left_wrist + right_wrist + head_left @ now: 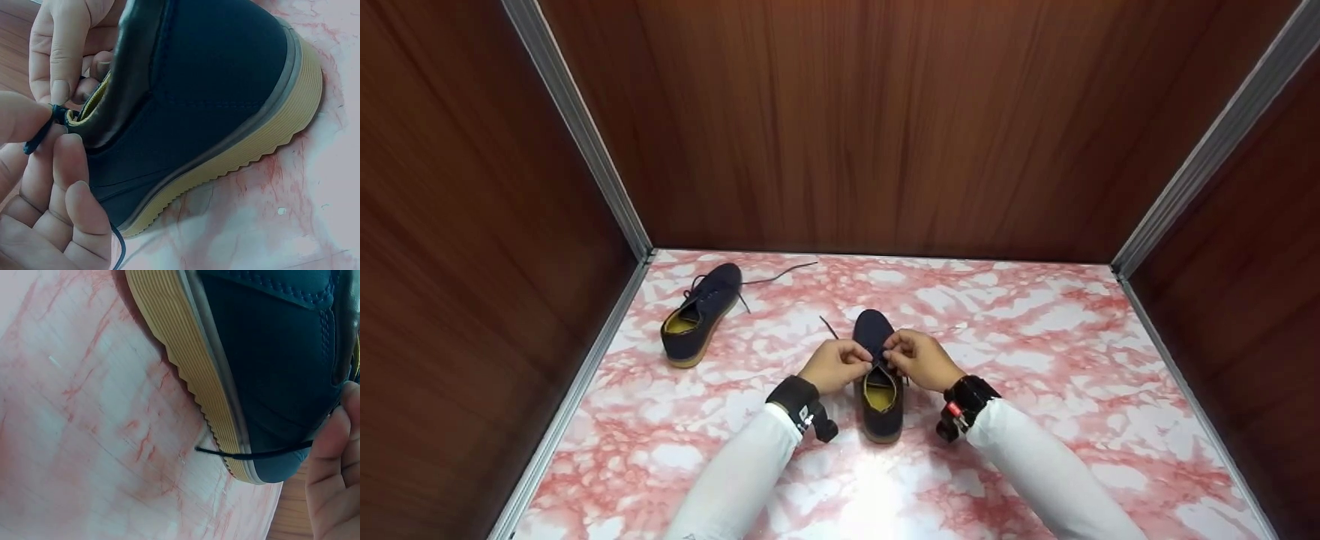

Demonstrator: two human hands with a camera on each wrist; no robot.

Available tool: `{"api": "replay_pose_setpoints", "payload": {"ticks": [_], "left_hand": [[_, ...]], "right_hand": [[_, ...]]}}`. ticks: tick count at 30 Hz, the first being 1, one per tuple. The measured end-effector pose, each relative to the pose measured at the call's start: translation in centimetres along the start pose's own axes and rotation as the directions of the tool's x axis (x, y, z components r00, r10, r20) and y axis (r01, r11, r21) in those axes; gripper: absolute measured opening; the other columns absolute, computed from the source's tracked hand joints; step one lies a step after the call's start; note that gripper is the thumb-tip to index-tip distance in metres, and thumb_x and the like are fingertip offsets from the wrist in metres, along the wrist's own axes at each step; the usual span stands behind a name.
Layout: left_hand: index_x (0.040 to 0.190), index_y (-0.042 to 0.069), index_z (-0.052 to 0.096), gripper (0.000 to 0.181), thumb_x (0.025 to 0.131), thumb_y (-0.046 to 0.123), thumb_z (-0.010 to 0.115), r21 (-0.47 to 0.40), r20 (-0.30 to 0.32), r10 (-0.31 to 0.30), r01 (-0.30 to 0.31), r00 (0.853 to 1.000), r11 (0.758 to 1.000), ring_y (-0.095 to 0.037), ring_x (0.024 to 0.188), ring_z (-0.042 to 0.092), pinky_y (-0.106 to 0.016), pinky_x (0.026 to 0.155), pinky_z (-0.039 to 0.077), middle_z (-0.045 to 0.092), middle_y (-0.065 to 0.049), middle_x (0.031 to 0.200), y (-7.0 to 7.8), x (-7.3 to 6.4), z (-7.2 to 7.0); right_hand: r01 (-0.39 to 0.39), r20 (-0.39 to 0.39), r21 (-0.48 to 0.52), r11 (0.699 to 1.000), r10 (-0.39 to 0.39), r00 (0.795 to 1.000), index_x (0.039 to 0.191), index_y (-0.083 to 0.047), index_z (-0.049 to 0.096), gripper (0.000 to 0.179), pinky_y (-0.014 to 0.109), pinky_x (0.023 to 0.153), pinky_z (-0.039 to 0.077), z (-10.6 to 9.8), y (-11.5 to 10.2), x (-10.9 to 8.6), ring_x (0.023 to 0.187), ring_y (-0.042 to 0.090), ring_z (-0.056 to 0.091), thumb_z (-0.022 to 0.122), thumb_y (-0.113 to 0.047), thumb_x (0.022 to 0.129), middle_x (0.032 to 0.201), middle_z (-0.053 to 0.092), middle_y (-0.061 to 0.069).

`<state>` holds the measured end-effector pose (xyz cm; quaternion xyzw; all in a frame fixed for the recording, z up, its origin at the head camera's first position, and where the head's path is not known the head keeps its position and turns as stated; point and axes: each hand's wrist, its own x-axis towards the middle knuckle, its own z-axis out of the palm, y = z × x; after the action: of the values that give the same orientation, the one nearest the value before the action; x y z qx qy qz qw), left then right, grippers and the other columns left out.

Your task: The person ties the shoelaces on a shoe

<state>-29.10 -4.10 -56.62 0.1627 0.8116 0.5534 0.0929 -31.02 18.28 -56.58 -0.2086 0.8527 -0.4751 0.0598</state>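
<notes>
A dark navy lace-up shoe (873, 327) with a yellow lining stands upright, toe pointing away from me. Over its lacing, my left hand (834, 366) pinches a looped part of the dark shoelace (38, 136) between thumb and fingers. From the other side my right hand (924, 361) pinches the lace at the top of the tongue, thumb and forefinger together. The two hands' fingertips nearly meet in the left wrist view. One loose lace end (253, 454) hangs past the shoe's side and tan ridged sole (197, 371) in the right wrist view. The knot area is mostly hidden by fingers.
A matching shoe (703, 311) stands at the back left, its laces trailing toward the right. Red-and-white marbled surface (1035, 337) lies under both shoes. Brown wood-look panels (847, 127) with grey metal corner strips (585, 135) enclose the back and sides.
</notes>
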Motion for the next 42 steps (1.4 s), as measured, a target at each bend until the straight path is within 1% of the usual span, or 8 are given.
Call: {"api": "replay_pose_setpoints", "payload": {"ticks": [5,9,13,18,25,32,36,42], "left_hand": [[0.104,0.002,0.076,0.019,0.097,0.02,0.072,-0.037,-0.008,-0.028,0.028,1.0,0.999,-0.018,0.073,0.069,-0.019,0.062,0.049,0.075,-0.006,0.085,-0.1,-0.1,-0.4],[0.103,-0.001,0.074,0.025,0.102,0.024,0.067,-0.056,-0.067,-0.075,0.071,0.995,0.996,-0.026,0.077,0.071,-0.019,0.06,0.049,0.075,-0.022,0.093,-0.3,0.0,-0.8],[0.104,-0.004,0.072,0.026,0.103,0.021,0.065,-0.057,-0.108,-0.083,0.077,0.991,0.995,-0.028,0.077,0.069,-0.018,0.058,0.047,0.072,-0.032,0.099,-0.5,0.2,-0.8],[0.103,0.001,0.074,0.021,0.103,0.021,0.066,-0.059,-0.104,-0.082,0.076,0.991,0.995,-0.039,0.083,0.071,-0.02,0.059,0.05,0.072,-0.029,0.092,-0.2,1.0,-0.3],[0.104,0.002,0.076,0.022,0.103,0.022,0.066,-0.038,-0.07,-0.081,0.079,0.994,0.996,-0.03,0.08,0.069,-0.02,0.063,0.049,0.067,-0.002,0.08,0.1,1.8,0.0],[0.105,0.004,0.078,0.018,0.101,0.019,0.069,0.087,-0.06,-0.003,0.009,0.998,0.996,-0.004,0.078,0.058,-0.02,0.075,0.049,0.074,-0.005,0.092,-0.2,2.0,0.0],[0.103,0.003,0.078,0.017,0.1,0.017,0.069,0.112,-0.059,0.02,-0.013,0.998,0.994,-0.003,0.081,0.056,-0.021,0.079,0.048,0.075,-0.009,0.095,-0.3,2.1,-0.1],[0.102,0.002,0.076,0.018,0.101,0.018,0.068,0.055,-0.062,-0.004,0.007,0.998,0.998,-0.005,0.075,0.056,-0.02,0.072,0.047,0.068,0.0,0.085,-0.1,2.0,-0.4]], "right_hand": [[-0.002,-0.021,-0.024,1.0,0.002,1.0,0.1,-0.006,0.067,0.005,0.019,0.057,0.051,0.1,0.0,0.0,0.065,0.015,0.065,0.07,-0.009,0.1,0.079,0.073,0.008],[-0.005,-0.028,-0.027,1.0,0.004,1.0,0.099,-0.006,0.067,0.006,0.019,0.057,0.051,0.1,-0.1,-0.1,0.064,0.011,0.064,0.07,-0.01,0.099,0.08,0.074,0.01],[-0.008,-0.036,-0.017,1.0,0.008,0.999,0.098,-0.005,0.066,0.007,0.019,0.057,0.05,0.2,-0.2,-0.2,0.064,0.012,0.063,0.071,-0.011,0.099,0.079,0.073,0.011],[-0.014,-0.048,-0.014,1.0,0.014,0.999,0.098,-0.005,0.066,0.008,0.019,0.056,0.049,0.2,-0.2,-0.3,0.063,0.011,0.061,0.07,-0.011,0.1,0.079,0.072,0.011],[-0.013,-0.046,-0.014,1.0,0.013,0.999,0.098,-0.006,0.065,0.007,0.019,0.056,0.05,0.4,-0.2,-0.2,0.063,0.01,0.061,0.07,-0.01,0.1,0.078,0.071,0.009],[-0.005,-0.056,-0.016,1.0,0.004,0.998,0.097,-0.006,0.066,0.006,0.019,0.058,0.051,0.5,0.0,-0.2,0.065,0.013,0.063,0.072,-0.009,0.098,0.082,0.071,0.01],[-0.006,-0.061,-0.047,0.999,0.003,0.998,0.098,-0.007,0.067,0.007,0.019,0.059,0.052,0.5,0.1,-0.3,0.065,0.012,0.064,0.073,-0.011,0.098,0.092,0.071,0.01],[0.035,-0.107,-0.102,0.994,-0.046,0.993,0.103,-0.009,0.066,0.016,0.019,0.061,0.047,0.0,-0.1,-0.7,0.066,0.009,0.056,0.078,-0.012,0.094,0.102,0.066,0.009]]}}
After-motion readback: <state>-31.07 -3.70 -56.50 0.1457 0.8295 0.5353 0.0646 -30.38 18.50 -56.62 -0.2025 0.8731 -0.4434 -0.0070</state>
